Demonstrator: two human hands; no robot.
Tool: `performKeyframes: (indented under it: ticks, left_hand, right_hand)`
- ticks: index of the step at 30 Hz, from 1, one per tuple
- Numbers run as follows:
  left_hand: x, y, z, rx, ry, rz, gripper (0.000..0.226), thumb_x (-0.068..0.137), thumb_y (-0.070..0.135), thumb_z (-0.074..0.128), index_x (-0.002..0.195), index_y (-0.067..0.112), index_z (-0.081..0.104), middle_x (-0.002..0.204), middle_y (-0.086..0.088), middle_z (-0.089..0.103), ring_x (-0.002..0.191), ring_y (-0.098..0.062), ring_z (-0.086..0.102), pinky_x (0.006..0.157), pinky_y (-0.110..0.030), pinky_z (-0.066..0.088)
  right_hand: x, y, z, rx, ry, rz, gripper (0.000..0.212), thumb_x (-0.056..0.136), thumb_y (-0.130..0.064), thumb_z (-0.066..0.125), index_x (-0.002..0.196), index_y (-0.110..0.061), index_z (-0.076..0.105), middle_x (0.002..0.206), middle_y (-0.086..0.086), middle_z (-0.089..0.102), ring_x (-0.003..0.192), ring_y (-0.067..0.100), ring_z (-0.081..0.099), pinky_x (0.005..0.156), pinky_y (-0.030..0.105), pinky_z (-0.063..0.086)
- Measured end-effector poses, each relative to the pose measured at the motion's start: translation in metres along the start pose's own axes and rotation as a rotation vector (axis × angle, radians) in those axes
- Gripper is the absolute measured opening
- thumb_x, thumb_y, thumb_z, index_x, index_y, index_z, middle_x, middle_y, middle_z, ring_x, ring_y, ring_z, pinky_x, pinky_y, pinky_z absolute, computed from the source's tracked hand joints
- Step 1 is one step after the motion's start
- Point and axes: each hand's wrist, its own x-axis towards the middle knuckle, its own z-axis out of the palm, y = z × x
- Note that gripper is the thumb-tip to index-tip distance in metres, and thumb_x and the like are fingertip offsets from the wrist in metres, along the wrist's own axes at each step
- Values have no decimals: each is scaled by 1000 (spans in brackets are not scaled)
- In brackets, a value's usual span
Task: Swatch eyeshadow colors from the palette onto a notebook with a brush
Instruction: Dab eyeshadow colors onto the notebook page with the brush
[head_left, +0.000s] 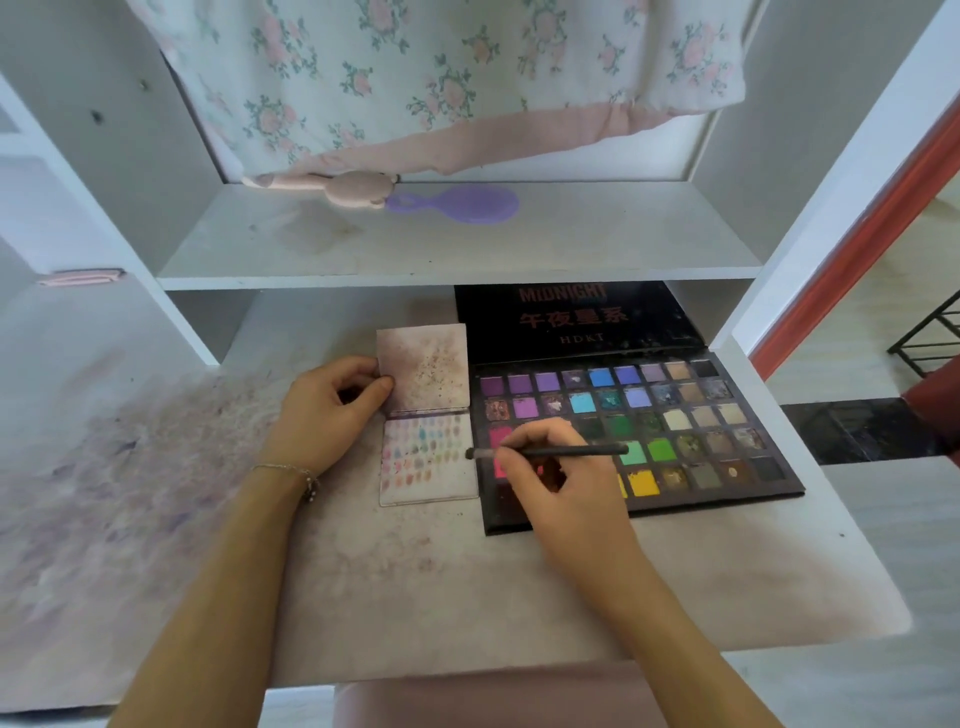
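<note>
Crosswise, the brush (558, 451) in the right hand (561, 478) points left toward the notebook (428, 457).

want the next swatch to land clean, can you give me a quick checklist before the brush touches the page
1. Brush held firmly: ok, the right hand pinches its handle.
2. Brush tip over the page: ok, the tip sits at the right edge of the notebook, near the swatch rows.
3. Notebook steadied: ok, the left hand holds the upper page at its left edge.
4. Free space for a new swatch: ok, the lower page has a bare strip below the rows.
5. Colour loaded on the tip: cannot tell, the tip is too small to read.
6. Palette open and within reach: ok, it lies open right beside the notebook.
</note>
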Motion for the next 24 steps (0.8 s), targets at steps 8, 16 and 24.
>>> performKeyframes:
  ticks: [8, 16, 24]
  left_hand:
    - [1, 0, 0, -11, -4, -18, 15, 85, 14, 62, 88, 29, 63, 76, 15, 64, 77, 1, 59, 75, -16, 44]
    - [1, -1, 1, -6, -6, -19, 14, 85, 14, 61, 91, 26, 64, 77, 17, 64, 76, 5, 59, 69, -6, 42]
    - [1, 1, 1, 9, -5, -13, 15, 85, 16, 61, 89, 30, 62, 76, 19, 63, 75, 6, 59, 67, -4, 40]
  right_hand:
    - [3, -3, 18, -42, -36, -20, 23, 86, -18, 58, 77, -38, 51, 69, -4, 63, 65, 10, 59, 58, 28, 51]
    - [3, 0, 19, -68, -43, 1, 14, 86, -19, 58, 76, -28, 53, 68, -1, 65, 68, 14, 62, 63, 42, 52]
    - [1, 0, 20, -132, -68, 6, 18, 84, -27, 54, 71, -37, 46, 68, -7, 62, 72, 14, 59, 66, 40, 51]
